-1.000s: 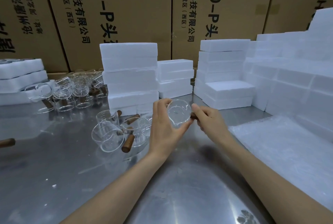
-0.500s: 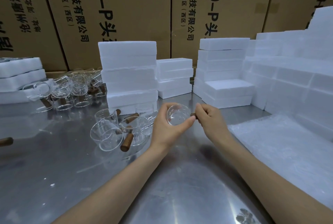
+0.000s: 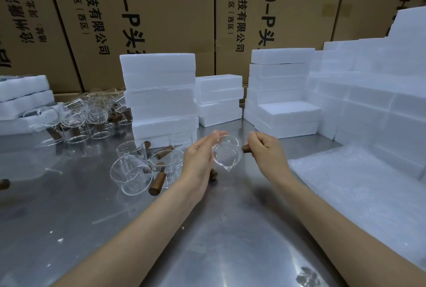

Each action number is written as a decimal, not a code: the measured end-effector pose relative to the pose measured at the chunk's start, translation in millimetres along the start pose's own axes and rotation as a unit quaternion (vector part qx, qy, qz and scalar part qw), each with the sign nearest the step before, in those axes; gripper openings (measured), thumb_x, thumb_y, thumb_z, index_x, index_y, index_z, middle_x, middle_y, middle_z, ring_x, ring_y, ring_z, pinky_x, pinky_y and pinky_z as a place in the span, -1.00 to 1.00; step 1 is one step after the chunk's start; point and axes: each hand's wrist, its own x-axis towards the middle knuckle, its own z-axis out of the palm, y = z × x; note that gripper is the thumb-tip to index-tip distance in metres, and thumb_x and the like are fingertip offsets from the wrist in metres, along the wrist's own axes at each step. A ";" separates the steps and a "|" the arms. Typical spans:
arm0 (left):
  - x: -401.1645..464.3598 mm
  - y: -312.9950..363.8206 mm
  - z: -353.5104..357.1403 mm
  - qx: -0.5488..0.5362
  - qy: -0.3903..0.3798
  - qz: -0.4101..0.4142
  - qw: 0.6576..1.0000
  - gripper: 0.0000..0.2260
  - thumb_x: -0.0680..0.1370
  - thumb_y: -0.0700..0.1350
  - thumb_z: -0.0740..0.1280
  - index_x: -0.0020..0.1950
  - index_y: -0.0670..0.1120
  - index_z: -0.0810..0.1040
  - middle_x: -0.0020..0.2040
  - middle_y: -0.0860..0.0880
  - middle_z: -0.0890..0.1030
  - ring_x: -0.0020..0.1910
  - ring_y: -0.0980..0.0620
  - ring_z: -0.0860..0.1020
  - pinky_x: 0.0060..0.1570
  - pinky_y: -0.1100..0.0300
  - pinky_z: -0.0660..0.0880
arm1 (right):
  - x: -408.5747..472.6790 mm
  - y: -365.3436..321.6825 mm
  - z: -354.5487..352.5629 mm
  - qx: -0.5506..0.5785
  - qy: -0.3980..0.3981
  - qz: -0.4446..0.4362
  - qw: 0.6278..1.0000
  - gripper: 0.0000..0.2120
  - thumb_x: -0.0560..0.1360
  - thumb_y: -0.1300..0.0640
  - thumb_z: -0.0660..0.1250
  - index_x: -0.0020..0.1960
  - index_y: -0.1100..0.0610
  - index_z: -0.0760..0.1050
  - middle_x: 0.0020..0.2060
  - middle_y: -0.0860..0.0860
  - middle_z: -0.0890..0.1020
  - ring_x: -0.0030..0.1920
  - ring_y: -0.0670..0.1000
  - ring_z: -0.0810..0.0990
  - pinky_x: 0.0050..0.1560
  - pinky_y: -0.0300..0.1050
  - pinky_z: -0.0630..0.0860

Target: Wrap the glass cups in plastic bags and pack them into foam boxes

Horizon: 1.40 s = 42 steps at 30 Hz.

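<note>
A glass cup [image 3: 227, 153] is held in the air above the steel surface [image 3: 96, 222], between the two hands, its open mouth turned toward the camera and its pouring spout pointing down. Its brown wooden handle [image 3: 246, 148] sticks out to the right, where the right hand [image 3: 267, 151] grips it with fingers curled round it. The left hand [image 3: 201, 160] is beside the cup's left rim, fingers fairly straight and close together, the fingertips at the top edge of the glass; whether they press it cannot be told.

Just left of the left hand, a cluster of loose cups [image 3: 138, 169] with wooden handles lies on the surface, some tipped on their sides. A further group of cups [image 3: 78, 118] stands farther back on the left, near low foam pieces [image 3: 23, 93] at the left edge.

Behind the hands stand stacks of white foam boxes [image 3: 161, 93], with a taller stepped wall of them on the right. A sheet of bubble wrap [image 3: 359, 185] lies on the surface by the right forearm. Cardboard cartons [image 3: 161, 14] with printed characters fill the background.
</note>
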 end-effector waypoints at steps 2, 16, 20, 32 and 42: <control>0.9 4.5 -1.9 -0.030 -0.049 -0.015 0.998 -0.89 0.50 -0.09 0.37 -0.07 -0.07 0.68 -0.02 0.05 0.71 0.03 0.18 0.63 0.00 0.36 0.50 | 2.8 -0.4 -4.8 0.000 0.005 0.035 0.999 -0.65 0.55 0.12 0.13 -0.39 0.14 0.21 -0.47 -0.13 0.60 -0.45 -0.01 0.32 -0.42 -0.15 0.21; 6.3 16.9 -20.8 0.097 -0.258 0.004 0.961 -0.40 0.36 -0.22 0.46 0.38 0.01 0.44 0.35 0.12 0.50 0.34 0.24 0.42 0.33 0.22 0.37 | 9.0 2.3 -10.6 0.122 -0.025 0.120 0.985 -0.73 0.52 0.21 0.10 -0.36 0.11 0.24 -0.56 -0.15 0.53 -0.59 -0.11 0.15 -0.55 -0.26 0.13; 6.4 15.3 -21.0 0.133 -0.257 0.003 0.957 -0.33 0.33 -0.19 0.50 0.42 0.02 0.41 0.41 0.03 0.43 0.41 0.07 0.37 0.43 0.03 0.28 | 5.9 0.0 -9.1 0.104 -0.030 0.105 0.989 -0.75 0.52 0.21 0.10 -0.34 0.13 0.26 -0.58 -0.14 0.52 -0.56 -0.09 0.13 -0.53 -0.25 0.11; -9.0 4.9 4.6 0.215 -0.056 0.076 0.972 -0.68 0.34 -0.07 0.58 -0.01 0.10 0.53 0.05 0.17 0.53 0.07 0.18 0.49 -0.21 0.34 0.44 | 1.3 -2.2 -0.6 0.009 -0.008 0.019 1.000 -0.59 0.54 0.17 0.14 -0.48 0.08 0.22 -0.62 -0.12 0.37 -0.57 -0.14 0.27 -0.44 -0.22 0.17; -12.5 15.2 9.3 0.182 -0.101 0.060 0.976 -0.54 0.29 0.16 0.53 0.12 0.12 0.53 0.13 0.14 0.57 0.05 0.32 0.53 -0.20 0.49 0.44 | 1.8 -4.8 -4.1 0.044 -0.018 0.055 0.997 -0.65 0.54 0.17 0.13 -0.42 0.11 0.23 -0.60 -0.11 0.44 -0.61 -0.16 0.27 -0.43 -0.18 0.15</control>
